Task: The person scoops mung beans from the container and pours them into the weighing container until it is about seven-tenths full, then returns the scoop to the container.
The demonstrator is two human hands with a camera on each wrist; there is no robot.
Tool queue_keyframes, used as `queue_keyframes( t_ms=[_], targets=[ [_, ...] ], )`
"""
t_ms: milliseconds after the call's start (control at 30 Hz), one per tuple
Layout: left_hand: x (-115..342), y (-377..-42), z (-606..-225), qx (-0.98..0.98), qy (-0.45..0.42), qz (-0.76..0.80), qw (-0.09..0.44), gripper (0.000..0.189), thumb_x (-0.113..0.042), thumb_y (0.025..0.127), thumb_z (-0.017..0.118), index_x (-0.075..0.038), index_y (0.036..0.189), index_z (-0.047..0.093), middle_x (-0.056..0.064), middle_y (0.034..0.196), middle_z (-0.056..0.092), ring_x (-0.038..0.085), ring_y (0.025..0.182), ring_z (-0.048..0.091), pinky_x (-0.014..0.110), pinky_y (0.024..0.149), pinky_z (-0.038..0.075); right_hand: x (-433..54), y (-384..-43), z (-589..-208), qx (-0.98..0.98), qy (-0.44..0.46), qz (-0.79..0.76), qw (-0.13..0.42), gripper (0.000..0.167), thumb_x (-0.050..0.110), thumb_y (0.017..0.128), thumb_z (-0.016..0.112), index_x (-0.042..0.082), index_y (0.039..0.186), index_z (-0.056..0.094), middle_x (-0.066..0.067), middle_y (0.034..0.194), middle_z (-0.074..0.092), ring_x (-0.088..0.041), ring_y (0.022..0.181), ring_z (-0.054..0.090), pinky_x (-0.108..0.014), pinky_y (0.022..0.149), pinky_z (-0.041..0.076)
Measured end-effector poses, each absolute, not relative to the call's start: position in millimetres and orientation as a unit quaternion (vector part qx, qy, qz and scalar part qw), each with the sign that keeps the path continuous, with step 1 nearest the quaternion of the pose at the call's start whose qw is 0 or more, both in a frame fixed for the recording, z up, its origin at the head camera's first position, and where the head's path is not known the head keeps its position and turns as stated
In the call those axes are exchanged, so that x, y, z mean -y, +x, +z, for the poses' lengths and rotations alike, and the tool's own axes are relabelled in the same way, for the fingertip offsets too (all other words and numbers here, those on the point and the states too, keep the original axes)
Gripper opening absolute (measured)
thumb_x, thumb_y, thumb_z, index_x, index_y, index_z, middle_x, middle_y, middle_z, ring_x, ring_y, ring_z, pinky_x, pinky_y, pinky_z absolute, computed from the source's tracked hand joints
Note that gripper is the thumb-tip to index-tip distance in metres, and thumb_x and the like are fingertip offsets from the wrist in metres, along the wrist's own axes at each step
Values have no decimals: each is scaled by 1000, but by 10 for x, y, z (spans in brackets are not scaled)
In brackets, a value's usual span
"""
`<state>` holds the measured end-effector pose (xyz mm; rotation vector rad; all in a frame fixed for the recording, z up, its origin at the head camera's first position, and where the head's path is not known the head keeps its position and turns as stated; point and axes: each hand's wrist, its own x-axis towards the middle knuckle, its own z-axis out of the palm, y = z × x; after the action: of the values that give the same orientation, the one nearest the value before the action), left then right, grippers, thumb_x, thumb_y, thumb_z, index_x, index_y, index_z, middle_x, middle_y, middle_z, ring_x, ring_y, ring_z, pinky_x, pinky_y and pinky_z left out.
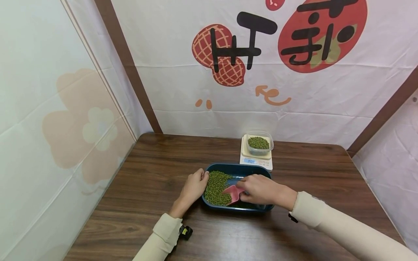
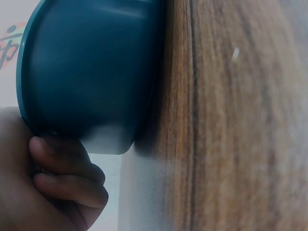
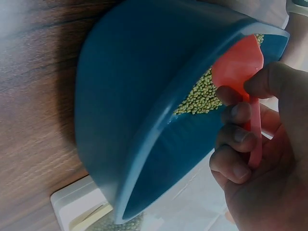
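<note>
A dark blue oblong basin [image 1: 243,169] stands on the wooden table, with green mung beans [image 1: 214,189] heaped mostly toward its left end. My left hand [image 1: 195,186] grips the basin's left rim; in the left wrist view its fingers curl below the rim, against the outer wall [image 2: 91,72]. Inside the basin, my right hand [image 1: 259,188] holds a pink scoop [image 1: 233,192] by its handle, the scoop's mouth among the beans. The right wrist view shows the fingers wrapped around the handle of the scoop [image 3: 238,65]. How many beans the scoop carries is hidden.
Behind the basin sits a white kitchen scale [image 1: 265,164] with a lit display. On it rests a clear plastic container [image 1: 260,150] holding more green beans [image 1: 258,142]. A printed cloth [image 1: 183,87] hangs along the back edge of the table [image 1: 147,203].
</note>
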<state>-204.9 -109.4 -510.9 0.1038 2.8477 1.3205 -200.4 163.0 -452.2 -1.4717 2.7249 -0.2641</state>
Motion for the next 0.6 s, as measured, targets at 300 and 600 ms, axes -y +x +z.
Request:
queue_keyframes(
  t_ms=[300, 600],
  targets=[
    [1094, -2049, -5100, -906, 34, 423, -1, 39, -30, 115, 47, -14, 79, 42, -3, 62, 37, 12, 51, 34, 25, 50, 29, -1538, -2000, -4460, -871, -485, -73, 13, 8, 19, 95, 72, 18, 89, 67, 10, 76, 59, -2, 62, 35, -20, 58, 28],
    [1093, -2056, -5106, -907, 35, 420, -3, 39, -30, 114, 47, -14, 79, 42, -4, 62, 36, 12, 51, 33, 25, 50, 28, -1451, -2012, -4462, -868, -491, -70, 20, 7, 20, 96, 72, 18, 93, 67, 10, 75, 57, -1, 60, 34, -20, 56, 27]
  ],
)
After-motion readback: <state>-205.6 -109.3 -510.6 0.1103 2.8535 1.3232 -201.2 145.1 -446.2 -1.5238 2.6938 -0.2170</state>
